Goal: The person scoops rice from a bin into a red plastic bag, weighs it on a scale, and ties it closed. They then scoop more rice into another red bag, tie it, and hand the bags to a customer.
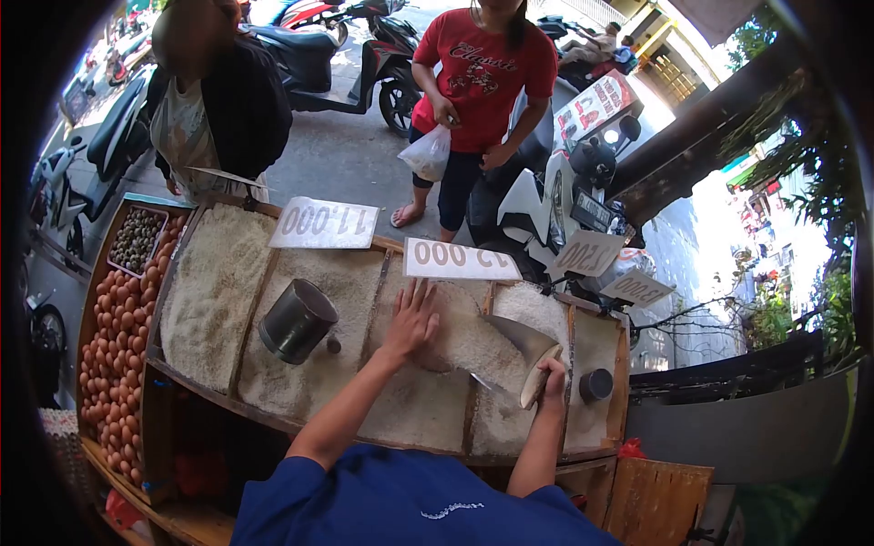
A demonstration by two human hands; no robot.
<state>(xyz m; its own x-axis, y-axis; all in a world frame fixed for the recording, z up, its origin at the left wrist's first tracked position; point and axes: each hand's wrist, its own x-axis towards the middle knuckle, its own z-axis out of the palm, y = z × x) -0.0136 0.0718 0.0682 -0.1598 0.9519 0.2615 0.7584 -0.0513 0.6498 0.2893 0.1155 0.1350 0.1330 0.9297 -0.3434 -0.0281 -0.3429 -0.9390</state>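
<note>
My right hand [552,380] grips the wooden back end of a large metal scoop [521,337]. White rice [478,350] is heaped in the scoop, whose mouth points left. With fingers stretched out, my left hand [412,320] lies palm down at the rice near that mouth; whether it touches the scoop's edge is hidden. Beneath both hands is a wooden bin divided into compartments of rice [414,405].
A dark metal measuring can [298,320] stands in rice on the left, a smaller cup [596,385] on the right. Price signs [462,261] line the far edge. Brown eggs [118,337] fill the left tray. Two people stand opposite, one holding a plastic bag [428,155].
</note>
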